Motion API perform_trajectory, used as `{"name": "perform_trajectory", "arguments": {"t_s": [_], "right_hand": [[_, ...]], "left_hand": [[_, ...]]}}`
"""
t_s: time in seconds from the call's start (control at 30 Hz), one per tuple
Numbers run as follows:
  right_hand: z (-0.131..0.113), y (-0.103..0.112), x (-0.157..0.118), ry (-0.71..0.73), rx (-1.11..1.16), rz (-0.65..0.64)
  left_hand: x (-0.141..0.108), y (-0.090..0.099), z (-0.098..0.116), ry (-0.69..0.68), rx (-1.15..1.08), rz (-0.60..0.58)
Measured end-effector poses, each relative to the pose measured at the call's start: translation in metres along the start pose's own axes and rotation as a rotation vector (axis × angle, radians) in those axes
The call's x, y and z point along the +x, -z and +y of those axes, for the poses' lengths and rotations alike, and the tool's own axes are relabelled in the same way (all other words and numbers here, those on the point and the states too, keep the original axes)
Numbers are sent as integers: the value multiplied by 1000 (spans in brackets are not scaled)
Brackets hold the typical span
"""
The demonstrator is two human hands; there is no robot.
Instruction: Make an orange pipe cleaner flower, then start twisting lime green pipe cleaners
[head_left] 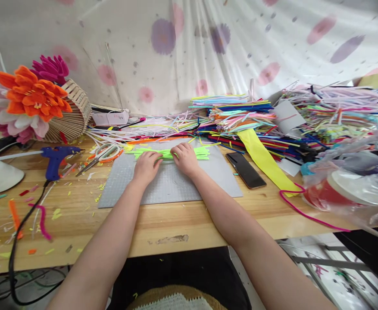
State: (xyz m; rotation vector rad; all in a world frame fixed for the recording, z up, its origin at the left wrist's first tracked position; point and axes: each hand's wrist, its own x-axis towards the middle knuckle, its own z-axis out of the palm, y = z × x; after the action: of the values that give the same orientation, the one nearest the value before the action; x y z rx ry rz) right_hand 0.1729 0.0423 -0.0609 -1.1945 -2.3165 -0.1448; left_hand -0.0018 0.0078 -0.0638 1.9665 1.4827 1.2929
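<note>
A bundle of bright green pipe cleaners (pixel 202 152) lies sideways over the far half of a grey cutting mat (pixel 172 191). Around the bundle's left part the fingers of my left hand (pixel 147 165) are closed. My right hand (pixel 185 158) grips it just right of the middle, with a short stretch of green showing between the two hands. Both ends of the bundle stick out past my hands. My fingertips are partly hidden behind the pipe cleaners and knuckles.
Left of the mat are scissors (pixel 102 156), a blue glue gun (pixel 55 160) with a black cord, and scattered scraps. A basket (pixel 75 116) of fuzzy flowers stands behind. To the right lie a phone (pixel 245 170), yellow ribbon (pixel 266 161) and a red tub (pixel 324 191). Pipe-cleaner piles (pixel 240 114) line the back.
</note>
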Motion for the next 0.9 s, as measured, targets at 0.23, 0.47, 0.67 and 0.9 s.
{"name": "perform_trajectory", "arguments": {"t_s": [0.23, 0.47, 0.67, 0.9], "right_hand": [[-5, 8, 0, -110, -27, 151], [-3, 12, -3, -291, -42, 268], [-8, 22, 1, -290, 51, 306], [-18, 42, 5, -214, 133, 433]], "left_hand": [[-1, 3, 4, 97, -63, 146], [-4, 0, 12, 111, -151, 251], [-4, -19, 13, 369, -663, 72], [-4, -21, 23, 377, -813, 45]]}}
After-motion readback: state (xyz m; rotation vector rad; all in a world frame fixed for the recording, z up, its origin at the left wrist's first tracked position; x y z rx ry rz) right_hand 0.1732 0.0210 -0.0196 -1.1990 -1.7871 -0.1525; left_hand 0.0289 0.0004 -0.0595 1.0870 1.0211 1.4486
